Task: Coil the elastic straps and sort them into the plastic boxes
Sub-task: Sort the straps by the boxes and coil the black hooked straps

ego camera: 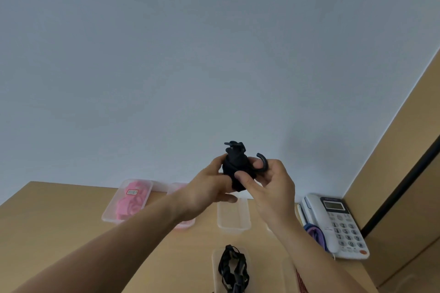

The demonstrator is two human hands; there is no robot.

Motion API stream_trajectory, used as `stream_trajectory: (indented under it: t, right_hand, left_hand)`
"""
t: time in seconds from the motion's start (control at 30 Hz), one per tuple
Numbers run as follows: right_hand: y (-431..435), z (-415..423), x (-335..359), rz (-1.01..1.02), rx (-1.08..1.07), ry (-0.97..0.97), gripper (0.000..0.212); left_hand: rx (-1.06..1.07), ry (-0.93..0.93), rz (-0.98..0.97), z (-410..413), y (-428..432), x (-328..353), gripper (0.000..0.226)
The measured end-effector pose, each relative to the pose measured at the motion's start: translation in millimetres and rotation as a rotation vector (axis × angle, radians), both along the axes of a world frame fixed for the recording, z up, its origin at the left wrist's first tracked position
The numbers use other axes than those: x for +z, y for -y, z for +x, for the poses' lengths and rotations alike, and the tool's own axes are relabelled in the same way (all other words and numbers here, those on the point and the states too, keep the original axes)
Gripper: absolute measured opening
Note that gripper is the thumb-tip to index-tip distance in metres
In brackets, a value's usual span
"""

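The black elastic strap wound into a tight bundle (234, 166) is held up above the tan wooden desk (59, 209). The left hand (209, 188) curls round its left side and the right hand (269, 181) presses a thumb on its front - if either grip eases too soon, the springy coil would likely unwind, and its black curved hook (263, 162) could snag a finger. Fingers hide how the loose end is tucked, and the near clear plastic box of black straps (215, 266) is cut off below - the left forearm covers much of a pinkish plastic box (177, 188).
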State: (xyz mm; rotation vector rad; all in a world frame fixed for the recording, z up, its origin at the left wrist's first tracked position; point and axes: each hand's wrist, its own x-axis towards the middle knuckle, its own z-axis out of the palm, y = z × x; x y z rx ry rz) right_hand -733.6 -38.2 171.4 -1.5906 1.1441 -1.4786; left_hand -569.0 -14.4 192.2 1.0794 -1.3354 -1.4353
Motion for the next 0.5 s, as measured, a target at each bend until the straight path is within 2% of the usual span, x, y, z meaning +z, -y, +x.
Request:
stream_trajectory:
  t: [0.07,0.1,0.2,0.27,0.33,0.37,0.5]
  right_hand:
    - [-0.2,-0.6,-1.6,-0.039,-0.027,-0.089,0.032]
    - [-1.1,0.1,-2.6,-0.05,-0.022,-0.12,0.031]
    - [-4.7,4.6,-7.8,-0.085,0.068,-0.159,0.026]
    - [-8.4,9.0,-11.0,-0.08,0.118,-0.106,0.011]
    - [-8.8,13.8,-12.6,-0.035,0.113,-0.002,0.029]
    - [-7.5,16.6,-11.8,0.004,0.112,0.032,0.03]
    - [-7.0,31.9,-3.9,0.087,0.204,0.103,0.02]
  left_hand:
    - [-0.135,-0.073,0.063,6.6,-0.2,7.2,0.052]
    - [-0.136,-0.077,0.091,6.8,-0.4,9.0,0.048]
    - [0.019,-0.024,0.147,2.2,0.4,5.9,0.05]
    - [0.1,-0.08,0.165,3.7,1.2,-0.5,0.053]
    - [0.102,-0.156,0.174,9.7,0.4,-6.7,0.053]
    - [0.082,-0.204,0.184,12.2,-0.1,-9.8,0.051]
    - [0.046,-0.449,0.262,22.6,-2.1,-21.7,0.046]
